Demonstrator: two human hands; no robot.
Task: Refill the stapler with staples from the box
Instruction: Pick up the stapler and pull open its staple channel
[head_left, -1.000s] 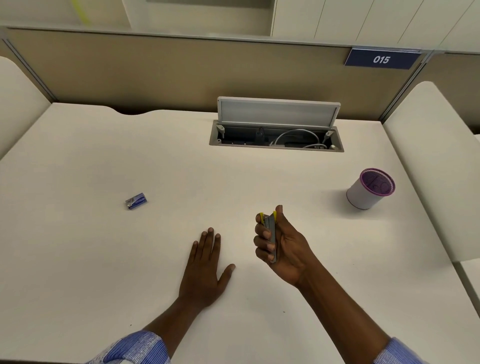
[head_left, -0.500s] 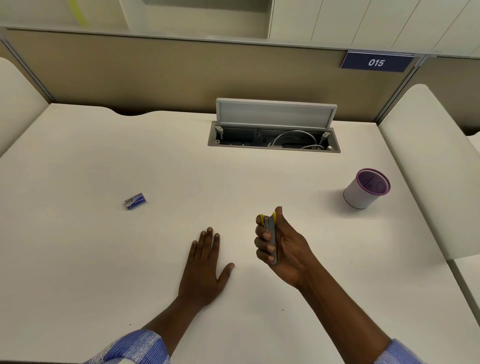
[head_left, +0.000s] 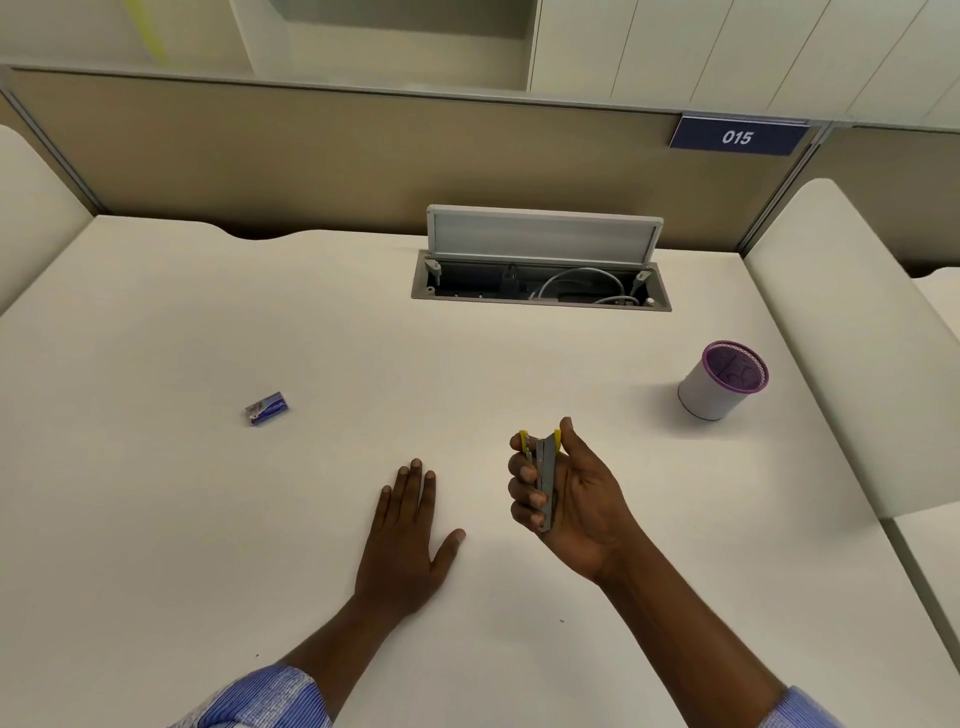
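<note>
A small grey and yellow stapler (head_left: 544, 475) stands upright in my right hand (head_left: 571, 499), which is shut on it just above the white desk (head_left: 208, 519), right of centre. The fingers wrap its left side and the thumb rests near its yellow top. My left hand (head_left: 405, 540) lies flat on the desk with its fingers spread and holds nothing. A small blue staple box (head_left: 267, 408) lies on the desk well to the left of both hands, apart from them.
A white pen cup with a purple mesh rim (head_left: 723, 379) stands at the right. An open cable hatch (head_left: 540, 283) with its lid raised sits at the desk's back, below a tan partition. A raised white panel (head_left: 857, 332) borders the desk's right side.
Both hands keep the same pose, the stapler still gripped in the right one. Only the view has shifted a little.
</note>
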